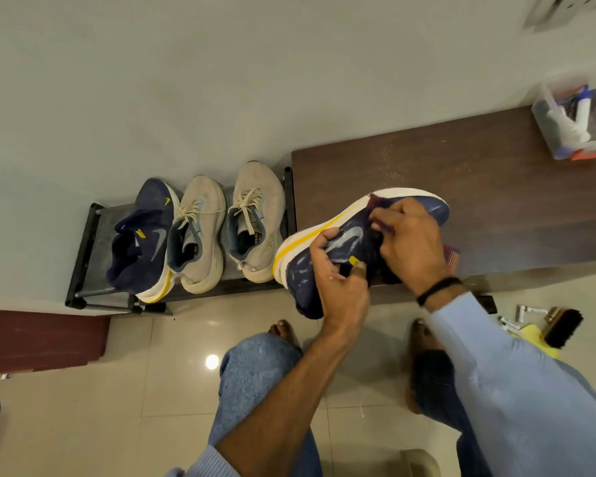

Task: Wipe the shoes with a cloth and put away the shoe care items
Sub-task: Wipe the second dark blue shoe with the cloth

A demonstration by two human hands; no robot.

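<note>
Left hand grips navy shoe at its collar | right hand clutches purple cloth against its side | over bench front-left corner

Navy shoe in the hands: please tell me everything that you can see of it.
The navy shoe is a running shoe with a dark blue fabric-like upper, a grey swoosh, a small yellow tab and a thick white sole with a yellow stripe. Pale smears show on the upper. It is tilted on its side, sole away from the person, over the front edge of the brown bench. The left hand grips its heel end; the right hand holds a purple cloth against the upper.
</note>
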